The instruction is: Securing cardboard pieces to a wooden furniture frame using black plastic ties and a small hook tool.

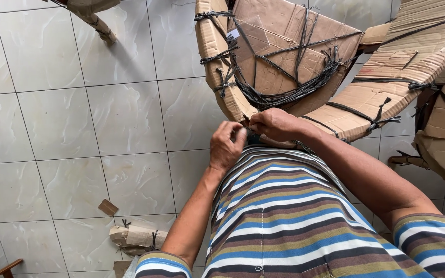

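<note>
Both hands are held together at the lower edge of a cardboard-wrapped chair (pixel 279 46) bound with black plastic strapping (pixel 284 92). The left hand (pixel 226 146) is curled, fingers pinched on something small that cannot be identified. The right hand (pixel 276 123) is closed against the cardboard edge. A cardboard scrap (pixel 108 207) lies on the tiled floor (pixel 78 118).

Both hands, left (pixel 226 145) and right (pixel 275 123), meet at the near lower edge of a cardboard-wrapped chair (pixel 276 56) bound with plastic strapping (pixel 284 90), directly ahead of the person. A second wrapped chair (pixel 403 72) stands just right of it, touching. On the tiled floor (pixel 78 118) at lower left lie a cardboard scrap (pixel 108 207) and, nearer, a wrapped bundle (pixel 137 237).
</note>
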